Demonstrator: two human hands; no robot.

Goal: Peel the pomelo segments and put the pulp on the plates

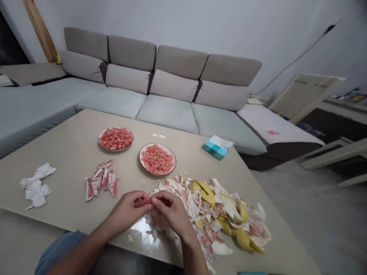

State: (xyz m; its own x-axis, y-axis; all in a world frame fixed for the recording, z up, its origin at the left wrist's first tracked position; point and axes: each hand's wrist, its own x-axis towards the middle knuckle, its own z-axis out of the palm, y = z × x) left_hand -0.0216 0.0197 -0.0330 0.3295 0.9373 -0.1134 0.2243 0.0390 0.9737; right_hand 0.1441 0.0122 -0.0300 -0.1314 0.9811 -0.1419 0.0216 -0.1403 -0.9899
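Observation:
My left hand (127, 211) and my right hand (172, 209) meet over the near side of the table, fingertips pinched together. Between them is a pink pomelo segment (141, 202), mostly covered by the fingers. A heap of pomelo peel (205, 193), white pith and pinkish membrane spreads beneath and to the right of my right hand. Several unpeeled pomelo segments (103, 178) lie left of my hands. Beyond them, a dark-rimmed plate (140, 160) and a second plate (99, 142) farther back both carry loose pink pomelo pulp.
Crumpled white tissues (37, 187) lie at the table's left, and a blue tissue box (215, 147) stands near its far right edge. A grey sofa (169, 110) runs behind the pale table (71, 149). A bit of something teal (252, 273) shows at the bottom edge.

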